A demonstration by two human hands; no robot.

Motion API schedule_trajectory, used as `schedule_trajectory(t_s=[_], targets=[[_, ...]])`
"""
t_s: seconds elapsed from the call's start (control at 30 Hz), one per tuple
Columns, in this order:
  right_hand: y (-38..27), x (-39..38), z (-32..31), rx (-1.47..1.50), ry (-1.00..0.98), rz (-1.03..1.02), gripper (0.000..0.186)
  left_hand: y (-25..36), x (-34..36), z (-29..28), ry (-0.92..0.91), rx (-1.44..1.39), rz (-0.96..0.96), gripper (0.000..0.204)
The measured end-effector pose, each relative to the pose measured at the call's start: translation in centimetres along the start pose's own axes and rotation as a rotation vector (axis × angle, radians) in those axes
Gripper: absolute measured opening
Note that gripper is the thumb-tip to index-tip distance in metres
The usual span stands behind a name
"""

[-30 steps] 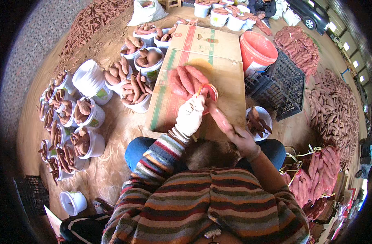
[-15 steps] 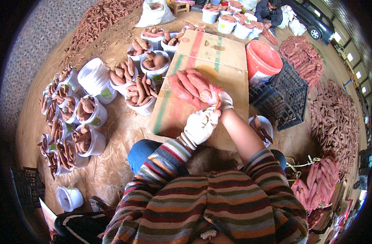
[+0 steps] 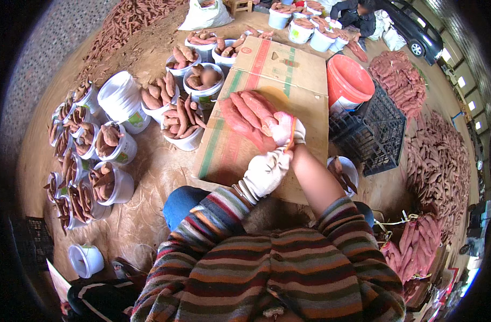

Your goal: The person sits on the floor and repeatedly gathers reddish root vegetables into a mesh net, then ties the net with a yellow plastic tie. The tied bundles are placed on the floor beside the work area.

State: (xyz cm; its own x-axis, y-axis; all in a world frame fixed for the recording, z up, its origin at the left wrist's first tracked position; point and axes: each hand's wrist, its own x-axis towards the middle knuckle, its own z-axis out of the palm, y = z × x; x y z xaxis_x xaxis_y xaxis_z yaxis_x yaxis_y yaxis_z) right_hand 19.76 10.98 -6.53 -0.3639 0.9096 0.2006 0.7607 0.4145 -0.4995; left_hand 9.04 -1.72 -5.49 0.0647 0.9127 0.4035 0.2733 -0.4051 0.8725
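Observation:
A red mesh bag of long pink sweet potatoes (image 3: 245,111) lies on a flattened cardboard sheet (image 3: 218,161). My left hand (image 3: 268,169), in a white knitted glove, is closed at the near end of the bag, pinching its edge and thin cord. My right hand (image 3: 284,130), also pale-gloved, is at the bag's mouth, partly behind the mesh, reaching onto the sweet potatoes; its fingers and what they grip are unclear. Both forearms come from the lower edge, in striped sleeves.
Several white buckets of sweet potatoes (image 3: 114,188) stand leftward. A red bucket (image 3: 351,78), black crates (image 3: 377,134), a potato pile (image 3: 433,166) and filled mesh bags (image 3: 412,247) are rightward. A crouching person (image 3: 353,21) works at the back near a car.
My right hand has moved forward with a long sweet potato into the bag's mouth, and its forearm now stretches out. My left hand has shifted slightly down and right, staying at the bag.

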Motion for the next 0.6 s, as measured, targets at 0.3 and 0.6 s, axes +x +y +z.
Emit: schedule_trajectory(t_s=[0.3,0.6], targets=[[-0.1,-10.0,-0.9,0.005,0.286,-0.042,0.036,-0.8,0.3,-1.5,0.131,0.067,-0.222,0.036],[23.9,-19.3,-11.2,-0.376,-0.091,0.854,0.048,-0.9,1.2,-4.8,0.333,-0.472,-0.639,0.047]])
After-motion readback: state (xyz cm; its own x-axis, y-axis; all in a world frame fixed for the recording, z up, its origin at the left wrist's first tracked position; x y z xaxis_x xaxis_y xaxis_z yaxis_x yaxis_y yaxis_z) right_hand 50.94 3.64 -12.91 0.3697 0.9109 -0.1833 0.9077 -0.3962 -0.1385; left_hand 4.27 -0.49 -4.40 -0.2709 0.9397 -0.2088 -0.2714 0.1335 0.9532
